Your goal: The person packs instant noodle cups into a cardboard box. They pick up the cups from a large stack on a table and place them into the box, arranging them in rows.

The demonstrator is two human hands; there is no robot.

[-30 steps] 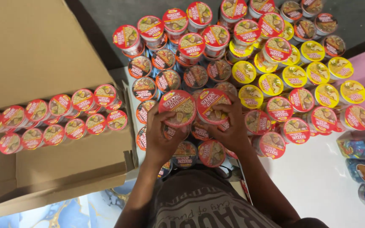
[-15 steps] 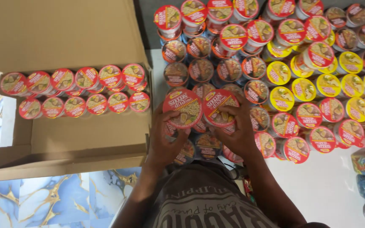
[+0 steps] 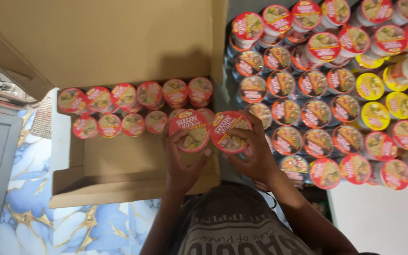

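Note:
My left hand [image 3: 181, 163] grips a red-lidded noodle cup [image 3: 190, 130], tilted so its lid faces the camera. My right hand [image 3: 256, 156] grips a second red-lidded cup [image 3: 230, 131] right beside it. Both cups hover over the right end of an open cardboard box [image 3: 114, 163], at its near-right corner. Inside the box, two rows of red-lidded cups [image 3: 133, 106] line the far wall.
To the right of the box stands a large stacked mass of red-lidded cups [image 3: 308, 94], with yellow-lidded cups [image 3: 378, 101] at the far right. The box's big flap [image 3: 105, 38] stands up behind. Blue marbled floor [image 3: 48, 222] lies at lower left, and a grey panel at the left edge.
Both hands carried the two cups leftward from above the stacked cups to the box's right end. The view has swung left, bringing the box toward the centre.

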